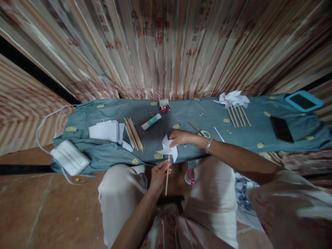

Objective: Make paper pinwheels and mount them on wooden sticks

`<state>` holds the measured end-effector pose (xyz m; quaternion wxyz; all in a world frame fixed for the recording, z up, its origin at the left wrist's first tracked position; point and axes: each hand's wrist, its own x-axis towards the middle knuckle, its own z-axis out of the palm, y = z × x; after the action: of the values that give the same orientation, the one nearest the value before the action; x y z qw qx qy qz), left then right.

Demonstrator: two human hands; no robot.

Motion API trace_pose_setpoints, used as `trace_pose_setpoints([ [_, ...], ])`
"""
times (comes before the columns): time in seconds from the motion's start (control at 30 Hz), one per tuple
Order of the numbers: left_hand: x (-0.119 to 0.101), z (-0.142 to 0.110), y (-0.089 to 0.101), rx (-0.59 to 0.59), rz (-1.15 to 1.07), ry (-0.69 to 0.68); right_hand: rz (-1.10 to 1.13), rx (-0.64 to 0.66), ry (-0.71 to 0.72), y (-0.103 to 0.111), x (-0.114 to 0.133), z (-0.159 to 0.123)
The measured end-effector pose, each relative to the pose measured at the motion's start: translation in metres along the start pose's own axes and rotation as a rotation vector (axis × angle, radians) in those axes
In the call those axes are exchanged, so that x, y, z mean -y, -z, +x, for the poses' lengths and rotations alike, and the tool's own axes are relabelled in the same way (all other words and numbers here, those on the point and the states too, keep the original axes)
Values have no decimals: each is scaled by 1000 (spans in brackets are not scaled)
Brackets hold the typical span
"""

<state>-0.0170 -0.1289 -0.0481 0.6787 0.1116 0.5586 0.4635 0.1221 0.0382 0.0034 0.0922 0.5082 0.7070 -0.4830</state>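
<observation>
Between the person's hands (pixel 160 171) (pixel 179 138), touching both, is a pinwheel (pixel 166 149).

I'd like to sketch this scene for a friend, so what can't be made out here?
All in the head view:
Part of the held white paper pinwheel: hidden behind the right hand's fingers.
A stretch of the thin pale wooden stick: covered by the left hand's fingers.
Any lettering on the white-and-green tube: too small and blurred.
The tiny shiny pieces in the small red box: too small to identify.
</observation>
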Motion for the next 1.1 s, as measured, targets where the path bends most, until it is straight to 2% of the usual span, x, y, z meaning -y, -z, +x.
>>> trace_pose_setpoints([
  [0.27, 4, 3, -1, -12, -32, 43, -499, 8, 14, 7, 31, -6],
  [0.33, 4, 3, -2, -11, -30, 49, -558, 24, 19, 8, 36, -9],
  [0.5, 4, 4, -1, 26, -66, 71, -549, 82, 25, 13, 33, -6],
  [0.63, 5, 5, 0, 23, -71, 90, -438, 105, 40, 14, 21, 3],
  [0.77, 6, 7, 2, 32, -75, 106, -363, 116, 13, 14, 20, 6],
  [0.93, 7, 10, 3, 31, -70, 106, -376, 147, 1, 16, 25, 8],
  [1.1, 8, 12, 3, 38, -75, 107, -385, 175, 13, 16, 18, 18],
])
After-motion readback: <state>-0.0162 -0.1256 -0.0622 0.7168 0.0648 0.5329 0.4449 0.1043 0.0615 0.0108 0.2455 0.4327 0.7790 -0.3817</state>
